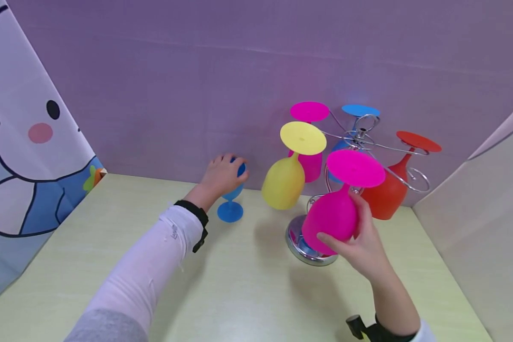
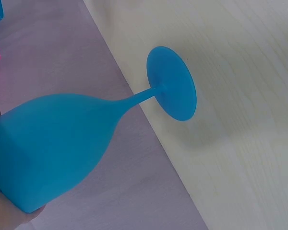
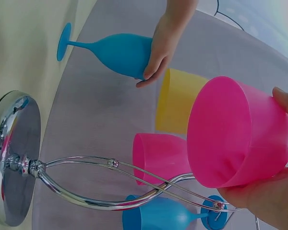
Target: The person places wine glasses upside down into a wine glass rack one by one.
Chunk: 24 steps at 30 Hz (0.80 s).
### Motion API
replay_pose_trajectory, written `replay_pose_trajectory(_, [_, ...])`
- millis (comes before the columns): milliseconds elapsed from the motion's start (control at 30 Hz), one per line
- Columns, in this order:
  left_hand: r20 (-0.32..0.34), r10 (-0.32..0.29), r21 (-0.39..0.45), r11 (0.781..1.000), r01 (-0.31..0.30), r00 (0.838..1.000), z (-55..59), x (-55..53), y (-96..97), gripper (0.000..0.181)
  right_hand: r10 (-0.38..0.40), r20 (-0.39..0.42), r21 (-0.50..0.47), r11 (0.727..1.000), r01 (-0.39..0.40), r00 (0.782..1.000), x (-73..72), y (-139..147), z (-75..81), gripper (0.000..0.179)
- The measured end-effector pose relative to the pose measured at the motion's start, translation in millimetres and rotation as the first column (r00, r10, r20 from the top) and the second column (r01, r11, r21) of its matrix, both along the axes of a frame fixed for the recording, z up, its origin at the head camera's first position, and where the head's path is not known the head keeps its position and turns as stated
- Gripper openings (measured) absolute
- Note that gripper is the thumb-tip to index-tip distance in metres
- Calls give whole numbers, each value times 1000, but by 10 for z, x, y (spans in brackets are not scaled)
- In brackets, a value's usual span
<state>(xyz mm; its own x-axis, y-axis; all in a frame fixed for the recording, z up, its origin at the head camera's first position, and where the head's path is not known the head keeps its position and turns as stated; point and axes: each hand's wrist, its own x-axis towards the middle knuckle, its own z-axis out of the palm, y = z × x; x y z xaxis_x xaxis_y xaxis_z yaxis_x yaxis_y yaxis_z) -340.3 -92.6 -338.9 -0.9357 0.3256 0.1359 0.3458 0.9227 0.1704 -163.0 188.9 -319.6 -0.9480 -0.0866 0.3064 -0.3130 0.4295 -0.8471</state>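
My left hand [image 1: 223,175] grips a blue wine glass [image 2: 57,143] round its bowl near the rim, from above. That glass stands upright, its foot low over the table near the back edge. On the right, my right hand [image 1: 365,244] holds a pink wine glass [image 1: 331,218] by the bowl, thumb on one side and fingers on the other. The pink glass is upside down, its foot uppermost at a front arm of the chrome glass rack [image 1: 309,259]. In the right wrist view, its open mouth [image 3: 221,139] faces the rack's base.
Upside down on the rack hang a yellow glass [image 1: 284,185], another pink glass [image 1: 309,111], another blue glass [image 1: 361,110] and a red-orange glass [image 1: 386,194]. A purple backdrop [image 1: 154,104] rises behind the pale table [image 1: 124,213]. Panels stand at both sides.
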Motion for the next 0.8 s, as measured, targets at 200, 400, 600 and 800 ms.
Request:
replay_pose_trajectory(200, [13,5,-4,1000,-5,1000,16,4,6,47,11,5,-5,1000,-10,1000,1,0,-17,94])
replay_pose_trajectory(400, [10,2,-8,1000,-2,1000,-3,0,-3,46,36,13,-1,999,-36,999,-2,7,-45,94])
replay_pose_trajectory(600, [3,-2,-10,1000,2,1000,-4,5,-5,47,38,8,8,999,-38,999,-12,8,-72,95])
replay_pose_trajectory(800, [-5,-5,-6,1000,5,1000,-9,14,-7,47,57,-21,30,998,-56,998,-16,17,-101,95])
